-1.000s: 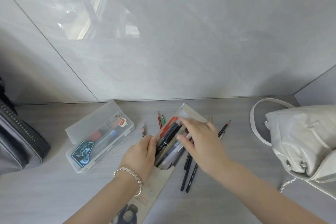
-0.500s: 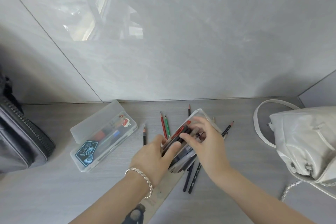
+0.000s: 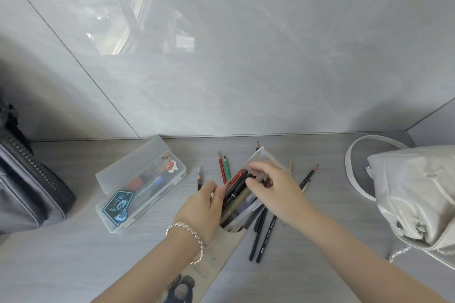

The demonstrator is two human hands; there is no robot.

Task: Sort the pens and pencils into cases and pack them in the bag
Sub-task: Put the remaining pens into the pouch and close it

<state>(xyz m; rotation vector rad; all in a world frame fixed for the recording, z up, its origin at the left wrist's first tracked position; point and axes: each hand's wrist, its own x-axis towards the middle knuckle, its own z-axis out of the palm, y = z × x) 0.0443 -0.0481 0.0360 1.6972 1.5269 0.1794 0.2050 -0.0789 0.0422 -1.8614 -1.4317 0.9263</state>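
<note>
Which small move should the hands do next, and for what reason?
Probably the right hand, resting on the pens, should press them deeper into the beige pouch, whose side the left hand holds: their ends lie beyond its opening, and loose pencils wait beside it.

Grey wood-grain tabletop [image 3: 73, 253], translucent plastic pencil box [image 3: 141, 187], tan card sleeve [image 3: 221, 248], loose black pencils [image 3: 267, 236], white handbag [image 3: 413, 192], dark zipped bag [image 3: 29, 187].

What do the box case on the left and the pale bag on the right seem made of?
Box case: frosted translucent plastic, probably rigid; its contents show dimly through. Pale bag: soft leather or imitation, with slight sheen and creased folds.
</note>
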